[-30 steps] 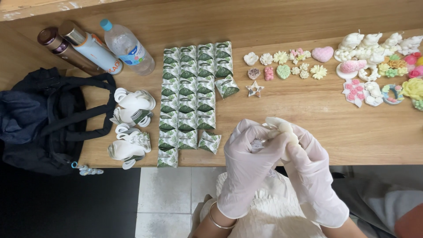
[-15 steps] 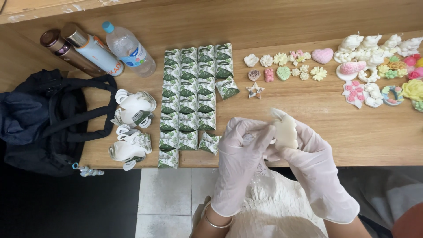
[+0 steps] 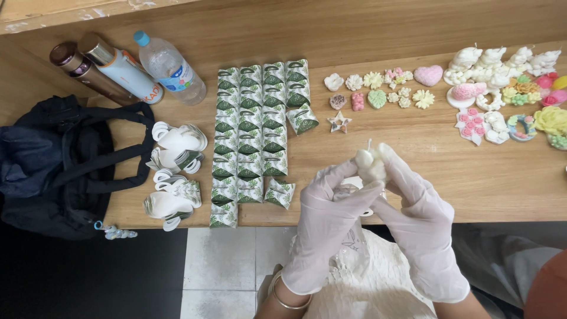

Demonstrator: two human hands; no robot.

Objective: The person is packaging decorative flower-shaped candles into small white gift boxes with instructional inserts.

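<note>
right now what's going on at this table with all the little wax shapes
A person in thin white gloves holds a small cream wax candle with a wick above the wooden table's front edge. The left hand and right hand both grip it, fingers pinching around it. To the left lie rows of green-and-white folded paper boxes and stacks of flat white box blanks. Small coloured wax flowers, hearts and figures line the back right.
</note>
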